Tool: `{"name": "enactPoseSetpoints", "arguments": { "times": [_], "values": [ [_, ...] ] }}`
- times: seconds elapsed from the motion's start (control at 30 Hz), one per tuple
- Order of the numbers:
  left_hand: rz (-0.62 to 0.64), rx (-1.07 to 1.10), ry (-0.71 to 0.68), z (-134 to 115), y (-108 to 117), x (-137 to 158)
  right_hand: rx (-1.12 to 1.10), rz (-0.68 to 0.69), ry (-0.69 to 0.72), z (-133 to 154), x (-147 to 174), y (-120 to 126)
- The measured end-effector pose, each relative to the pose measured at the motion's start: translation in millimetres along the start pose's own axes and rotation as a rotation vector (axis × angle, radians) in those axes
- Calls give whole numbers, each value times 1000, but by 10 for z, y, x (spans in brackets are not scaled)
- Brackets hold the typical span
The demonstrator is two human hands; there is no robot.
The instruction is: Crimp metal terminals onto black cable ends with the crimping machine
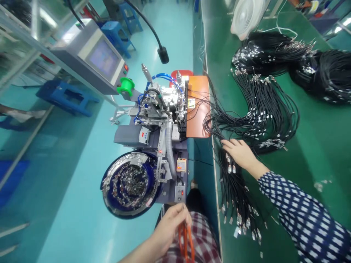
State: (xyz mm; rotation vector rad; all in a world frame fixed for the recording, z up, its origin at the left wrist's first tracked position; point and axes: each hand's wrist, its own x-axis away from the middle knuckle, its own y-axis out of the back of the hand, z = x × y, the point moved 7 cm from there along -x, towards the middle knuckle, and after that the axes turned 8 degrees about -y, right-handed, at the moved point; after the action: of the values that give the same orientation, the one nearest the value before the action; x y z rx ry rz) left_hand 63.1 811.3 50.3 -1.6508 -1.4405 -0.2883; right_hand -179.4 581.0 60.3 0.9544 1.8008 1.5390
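Note:
My right hand, in a dark blue and white patterned sleeve, has its fingers curled over a bunch of black cables at the near edge of the green table. Its thumb is mostly hidden. Below that hand, cable ends with small metal terminals fan out on the table. Low in the view and over my lap, my left hand pinches thin orange loops that hang down from the fingers. What exactly these loops belong to is unclear. Some cables run left across an orange board toward a machine.
Left of the table stands the machine, with a round vibrating bowl of small metal parts and a screen box. More black cable bundles and a white fan occupy the far table. Blue stools stand on the floor.

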Motion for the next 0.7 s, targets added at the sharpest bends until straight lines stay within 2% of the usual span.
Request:
{"name": "enactPoseSetpoints", "arguments": {
  "times": [0.1,0.17,0.23,0.33,0.4,0.43,0.5,0.57,0.63,0.7],
  "values": [
    [1,-14,13,-4,-16,-40,47,-29,-6,-243,-60,133],
    [5,-16,19,-8,-63,-72,65,-36,-10,-304,-81,125],
    [7,-17,24,-9,-112,-90,60,-14,39,-230,-82,27],
    [1,-20,26,0,-125,-88,13,38,210,33,-64,-95],
    [-7,-22,33,31,-74,-85,-40,37,277,136,-123,-19],
    [-7,-22,37,55,-40,-91,-70,20,261,127,-207,66],
    [-8,-14,44,113,36,-126,-131,-51,116,-28,-501,271],
    [-15,6,47,169,99,-185,-185,-157,-195,-364,-896,399],
    [-31,44,40,200,149,-251,-253,-182,-528,-727,-1258,291],
    [-46,89,23,197,200,-305,-316,-99,-777,-983,-1531,-39]
  ]
}}
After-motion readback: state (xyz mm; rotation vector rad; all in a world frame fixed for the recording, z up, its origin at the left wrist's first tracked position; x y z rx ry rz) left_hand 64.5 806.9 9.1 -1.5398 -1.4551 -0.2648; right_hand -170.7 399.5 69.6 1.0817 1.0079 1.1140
